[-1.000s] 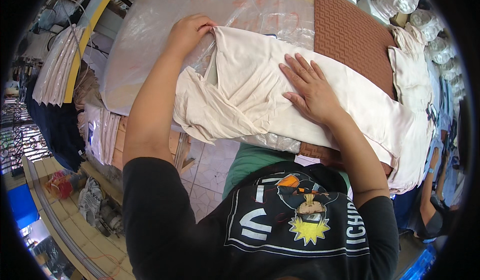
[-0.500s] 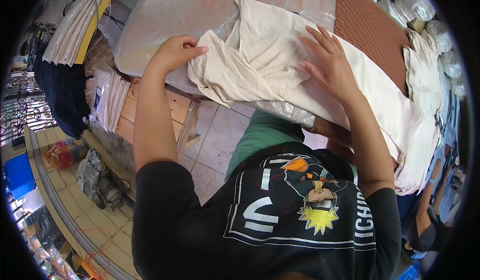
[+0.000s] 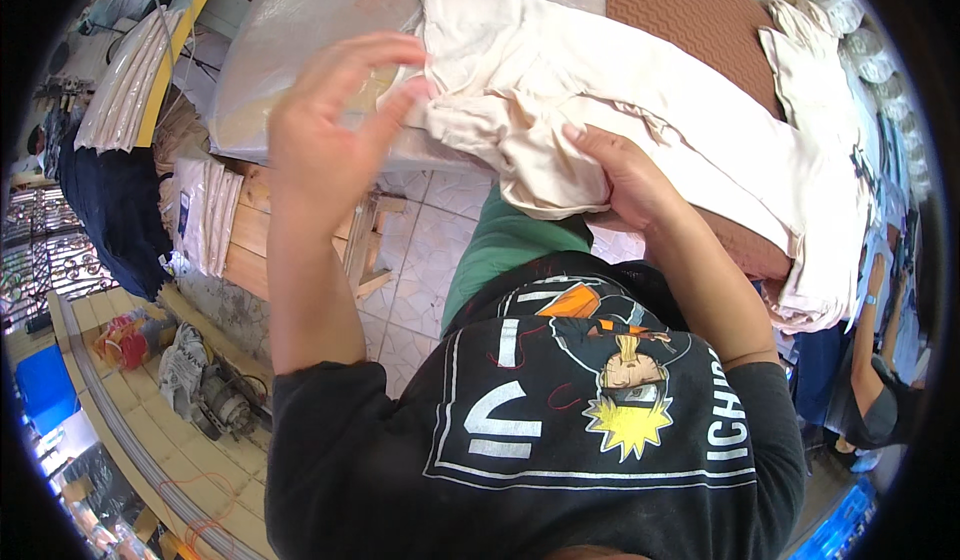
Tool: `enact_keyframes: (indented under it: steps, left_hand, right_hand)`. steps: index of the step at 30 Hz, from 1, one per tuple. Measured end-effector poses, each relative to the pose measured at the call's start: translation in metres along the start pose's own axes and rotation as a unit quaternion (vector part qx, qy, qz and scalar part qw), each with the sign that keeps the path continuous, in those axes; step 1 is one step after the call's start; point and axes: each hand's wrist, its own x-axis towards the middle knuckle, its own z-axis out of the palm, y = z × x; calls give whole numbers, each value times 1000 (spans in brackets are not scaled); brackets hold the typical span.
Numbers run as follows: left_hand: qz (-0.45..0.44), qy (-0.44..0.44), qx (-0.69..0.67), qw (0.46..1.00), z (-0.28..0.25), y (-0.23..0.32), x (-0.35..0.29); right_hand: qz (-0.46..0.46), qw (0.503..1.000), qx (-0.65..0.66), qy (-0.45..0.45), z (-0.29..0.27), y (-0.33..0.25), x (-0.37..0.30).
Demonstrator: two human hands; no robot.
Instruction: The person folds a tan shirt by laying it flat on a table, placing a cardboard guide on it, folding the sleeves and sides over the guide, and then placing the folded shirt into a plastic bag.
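The right hand (image 3: 632, 175), spread above the cream garment (image 3: 610, 65) half a second ago, has come down to its near side and now grips a bunched portion, thumb on top, fingers tucked out of sight beneath. The left hand (image 3: 325, 125), which had been at the garment's left end with thumb and forefinger together, has opened, thumb and fingers apart; motion blur leaves it unclear whether its tips touch the cloth. The garment lies along the plastic-covered table (image 3: 310, 50) and brown mat (image 3: 690, 20), its near part gathered over the edge, so handling has passed from smoothing to gathering
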Motion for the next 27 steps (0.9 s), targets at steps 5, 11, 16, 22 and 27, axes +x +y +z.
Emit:
enact_keyframes:
  steps: [5,11,16,22,27]
  left_hand:
    - [-188,20,-54,981,29,-18,-18]
    - [-253,-73,-25,964,60,-19,-52]
    - [-432,-269,40,860,51,-55,-92]
    - [-215,-204,-1,955,97,-88,-136]
    - [-435,-210,-232,844,67,-54,-118]
  right_hand:
    - [-23,996,-87,-15,-7,8,-3]
    - [-29,985,-170,3,2,3,-6]
    - [27,921,-388,-27,-6,7,-17]
    - [-31,822,-562,-86,-4,69,17]
    - [-62,901,-401,-152,12,85,33]
